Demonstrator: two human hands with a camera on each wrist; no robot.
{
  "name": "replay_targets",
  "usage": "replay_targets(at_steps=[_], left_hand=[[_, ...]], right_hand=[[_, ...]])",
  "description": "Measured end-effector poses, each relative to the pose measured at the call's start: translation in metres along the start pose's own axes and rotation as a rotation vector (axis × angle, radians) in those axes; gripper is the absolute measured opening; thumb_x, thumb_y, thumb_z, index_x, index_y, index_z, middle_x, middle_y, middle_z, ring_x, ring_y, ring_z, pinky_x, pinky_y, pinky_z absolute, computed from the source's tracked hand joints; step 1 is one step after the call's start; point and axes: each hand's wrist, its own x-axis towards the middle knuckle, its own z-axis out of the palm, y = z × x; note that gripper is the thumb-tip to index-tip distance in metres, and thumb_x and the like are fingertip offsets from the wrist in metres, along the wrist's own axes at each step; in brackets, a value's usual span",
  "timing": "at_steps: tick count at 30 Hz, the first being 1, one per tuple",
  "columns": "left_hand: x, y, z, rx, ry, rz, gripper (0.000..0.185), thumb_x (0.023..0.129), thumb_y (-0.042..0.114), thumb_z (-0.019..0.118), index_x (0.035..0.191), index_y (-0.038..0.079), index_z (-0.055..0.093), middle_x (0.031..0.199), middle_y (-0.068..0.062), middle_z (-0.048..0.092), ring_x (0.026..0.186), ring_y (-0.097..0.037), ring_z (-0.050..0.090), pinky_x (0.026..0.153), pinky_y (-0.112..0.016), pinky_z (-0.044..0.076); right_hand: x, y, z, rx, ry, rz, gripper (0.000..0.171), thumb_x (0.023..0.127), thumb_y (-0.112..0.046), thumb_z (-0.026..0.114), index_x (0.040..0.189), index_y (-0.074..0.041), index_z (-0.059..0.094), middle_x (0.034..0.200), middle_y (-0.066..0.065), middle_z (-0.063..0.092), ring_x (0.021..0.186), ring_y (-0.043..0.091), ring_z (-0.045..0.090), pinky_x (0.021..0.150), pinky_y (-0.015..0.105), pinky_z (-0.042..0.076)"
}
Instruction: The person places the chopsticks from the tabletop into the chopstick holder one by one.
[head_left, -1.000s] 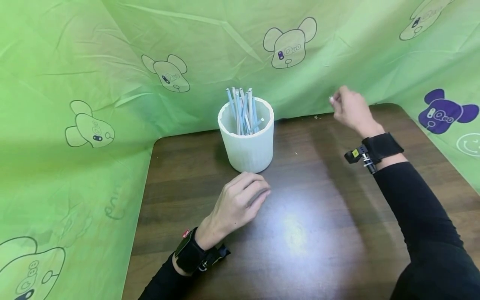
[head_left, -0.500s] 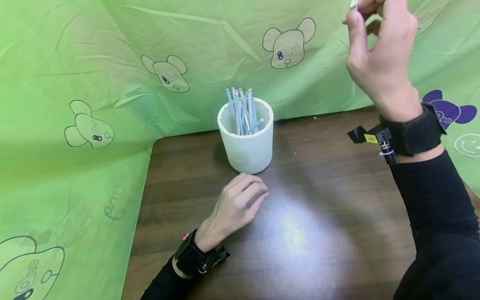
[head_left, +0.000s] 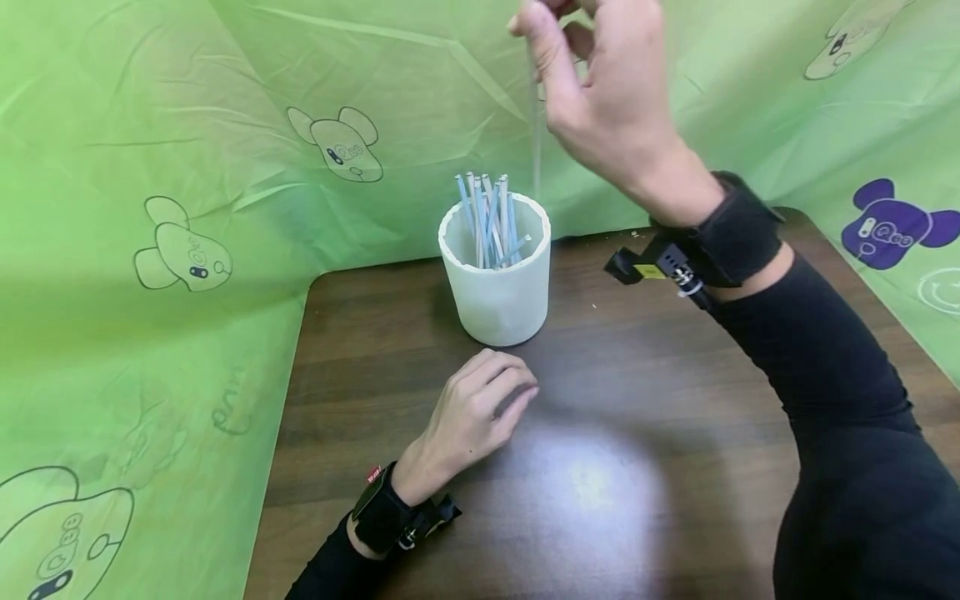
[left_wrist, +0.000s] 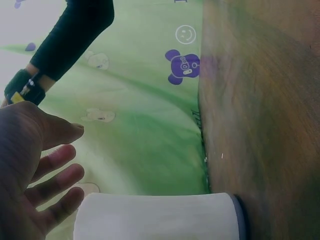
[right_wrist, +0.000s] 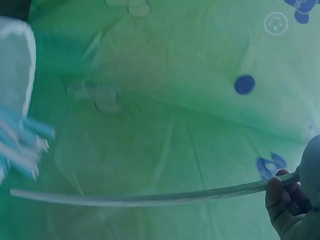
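Note:
My right hand (head_left: 615, 92) is raised above the back of the table, partly cut off by the top of the head view. It pinches one end of a long, thin, pale straw (right_wrist: 150, 201), which hangs down just behind the right rim of a white cup (head_left: 501, 304). Inside that cup stand several blue and white straws (head_left: 487, 221), leaning together to the left. On the tabletop in front of the cup, my left hand (head_left: 472, 408) rests with loosely bent fingers and nothing in them. The left wrist view shows those fingers beside the cup's side (left_wrist: 160, 217).
A brown wooden table (head_left: 360, 392) lies under the hands. Green cloth (head_left: 247, 108) printed with bear heads hangs behind it and along both sides. Small white crumbs (head_left: 595, 306) lie right of the cup.
My right hand has risen from the table's back right with the straw, then moved left towards the cup. The left hand and the cup have stayed in place.

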Motion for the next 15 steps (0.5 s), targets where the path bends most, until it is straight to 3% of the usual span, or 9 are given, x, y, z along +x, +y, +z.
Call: replay_targets(at_steps=[6,11,15], left_hand=[[-0.001,0.002,0.001,-0.006,-0.002,-0.005,0.005,0.088,0.01,0.072,0.092,0.01,0.07,0.095,0.001,0.066,0.09,-0.013,0.059,0.081,-0.022,0.05],[-0.002,0.004,0.002,-0.016,-0.01,-0.008,0.003,0.092,0.012,0.068,0.092,0.01,0.07,0.096,0.001,0.066,0.09,-0.013,0.059,0.08,-0.021,0.049],[-0.003,0.005,0.003,-0.02,-0.013,-0.017,0.002,0.091,0.012,0.069,0.093,0.01,0.07,0.096,0.002,0.065,0.09,-0.013,0.059,0.08,-0.021,0.049]], right_hand=[[-0.013,0.014,0.023,0.022,-0.119,0.191,0.021,0.101,-0.008,0.051,0.119,0.004,0.051,0.092,0.005,0.064,0.083,0.011,0.062,0.06,0.018,0.047],[-0.029,0.033,0.03,0.038,-0.188,0.337,0.023,0.102,-0.007,0.049,0.121,0.005,0.048,0.093,0.004,0.062,0.078,0.012,0.059,0.063,0.023,0.046],[-0.041,0.05,0.032,0.022,-0.248,0.363,0.023,0.101,-0.005,0.05,0.12,0.006,0.048,0.096,0.01,0.064,0.079,0.013,0.059,0.069,0.022,0.05]])
